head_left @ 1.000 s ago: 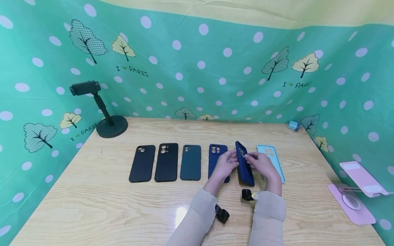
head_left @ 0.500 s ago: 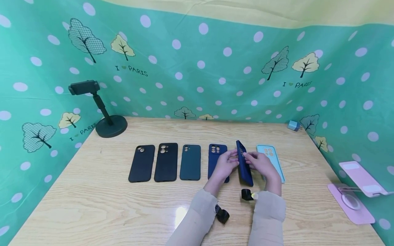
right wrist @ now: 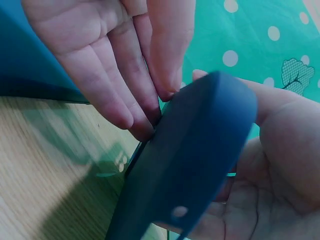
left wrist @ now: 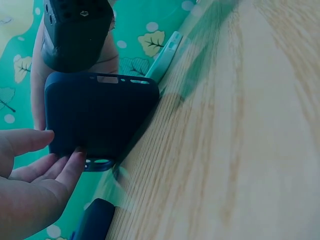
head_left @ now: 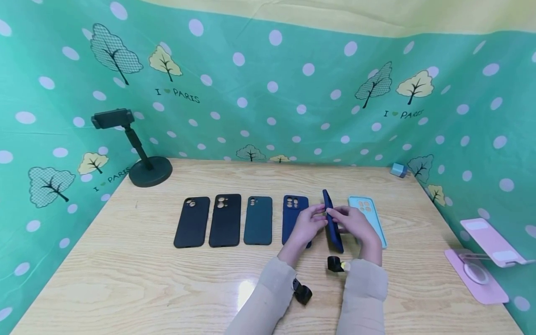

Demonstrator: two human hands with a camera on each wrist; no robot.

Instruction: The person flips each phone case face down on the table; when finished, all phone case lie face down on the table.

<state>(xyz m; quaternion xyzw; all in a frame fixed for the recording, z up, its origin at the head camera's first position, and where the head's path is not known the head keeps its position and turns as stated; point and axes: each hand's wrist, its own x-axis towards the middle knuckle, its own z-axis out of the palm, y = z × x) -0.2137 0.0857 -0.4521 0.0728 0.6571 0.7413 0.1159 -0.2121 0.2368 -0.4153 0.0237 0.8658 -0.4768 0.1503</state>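
Observation:
A dark blue phone case (head_left: 335,238) stands tilted on its long side between my hands, seen almost edge-on. My left hand (head_left: 306,227) pinches its left side; in the left wrist view the thumb lies at the edge and the fingertips touch the hollow inner face of the case (left wrist: 100,110). My right hand (head_left: 356,225) grips the opposite side, thumb near the top edge. In the right wrist view the case (right wrist: 187,140) hides part of the right fingers. Another navy case (head_left: 291,216) lies flat under my left hand, and a light blue case (head_left: 370,211) lies beside my right.
Further left lie a dark teal case (head_left: 257,221) and two black cases (head_left: 225,221) (head_left: 191,223) in a row. A black phone stand (head_left: 150,172) is at the back left, a blue charger plug (head_left: 398,170) at the back right, a pink stand (head_left: 473,274) at the right edge.
The held case has turned more edge-on, its near end shifting slightly left and its camera cutouts passing from view. My right thumb has moved left towards its top edge.

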